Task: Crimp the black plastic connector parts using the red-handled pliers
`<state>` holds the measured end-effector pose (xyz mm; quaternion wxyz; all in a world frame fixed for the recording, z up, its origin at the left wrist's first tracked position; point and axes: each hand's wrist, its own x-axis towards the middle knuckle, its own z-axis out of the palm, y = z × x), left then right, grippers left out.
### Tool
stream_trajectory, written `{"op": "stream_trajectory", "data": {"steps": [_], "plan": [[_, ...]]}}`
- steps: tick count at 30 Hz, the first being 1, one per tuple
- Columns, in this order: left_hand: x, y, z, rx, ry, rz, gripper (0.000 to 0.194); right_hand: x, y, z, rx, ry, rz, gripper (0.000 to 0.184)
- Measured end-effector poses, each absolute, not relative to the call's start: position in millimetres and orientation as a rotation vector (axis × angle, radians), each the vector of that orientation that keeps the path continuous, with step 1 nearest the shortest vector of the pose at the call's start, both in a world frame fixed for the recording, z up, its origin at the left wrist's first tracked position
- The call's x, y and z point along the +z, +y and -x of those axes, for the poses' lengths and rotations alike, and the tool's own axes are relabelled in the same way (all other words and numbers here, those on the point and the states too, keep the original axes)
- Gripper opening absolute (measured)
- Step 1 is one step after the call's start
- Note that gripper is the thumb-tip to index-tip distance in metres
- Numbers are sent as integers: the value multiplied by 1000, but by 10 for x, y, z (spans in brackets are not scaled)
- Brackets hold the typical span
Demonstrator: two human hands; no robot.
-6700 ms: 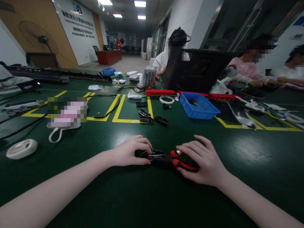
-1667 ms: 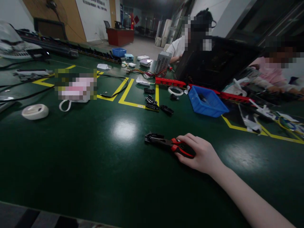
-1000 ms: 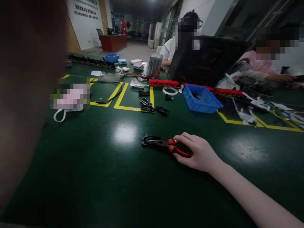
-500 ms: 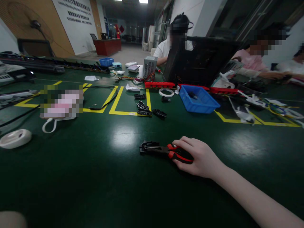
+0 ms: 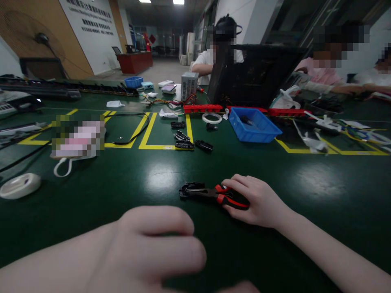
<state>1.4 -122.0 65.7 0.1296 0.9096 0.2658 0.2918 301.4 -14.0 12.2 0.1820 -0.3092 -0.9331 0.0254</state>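
1. So your black plastic part (image 5: 183, 192) is lying on the green tabletop (image 5: 116, 179), right at the nose of the red-handled pliers (image 5: 218, 196), left of your right hand (image 5: 258, 199). Can't tell if the tips are actually biting it.
2. Your right hand is wrapped round the plier handles. Your left hand (image 5: 155, 248) is blurry and close to the camera, loosely open with bent fingers, thumb apart, just this side of the part.
3. Versus half a second ago: your left was only a blur in the bottom left corner, now it's way into the foreground. Pliers and part have basically stayed put.
4. Room-wise, you've got bare tabletop left of the part, and more right of your right hand. Beyond the part sit the loose black pieces (image 5: 184, 145) by the yellow tape (image 5: 152, 147), with the blue bin (image 5: 258, 136) farther right. Far left there's a cream oval thing (image 5: 20, 187).
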Motion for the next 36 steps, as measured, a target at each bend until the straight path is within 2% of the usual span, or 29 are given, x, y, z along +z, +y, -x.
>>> {"op": "stream_trajectory", "data": {"steps": [2, 4, 7, 9, 14, 17, 36], "plan": [[633, -994, -24, 912, 701, -2726, 33, 126, -145, -3009, 65, -2636, 883, 38], [546, -777, -31, 956, 823, -2750, 40, 132, -150, -3002, 66, -2638, 898, 37], [361, -538, -22, 759, 1035, -2678, 56, 135, -148, -3007, 68, -2634, 898, 38], [257, -447, -9, 628, 1059, -2603, 60, 135, -144, -3023, 72, -2629, 898, 38], [152, -370, 15, 575, 952, -2452, 32, 134, -134, -3067, 95, -2633, 910, 37], [140, -350, 25, 614, 951, -2363, 24, 125, -124, -3072, 89, -2632, 889, 38], [108, -243, 54, 462, 882, -2306, 18, 150, -108, -3098, -87, -2660, 765, 42]]}}
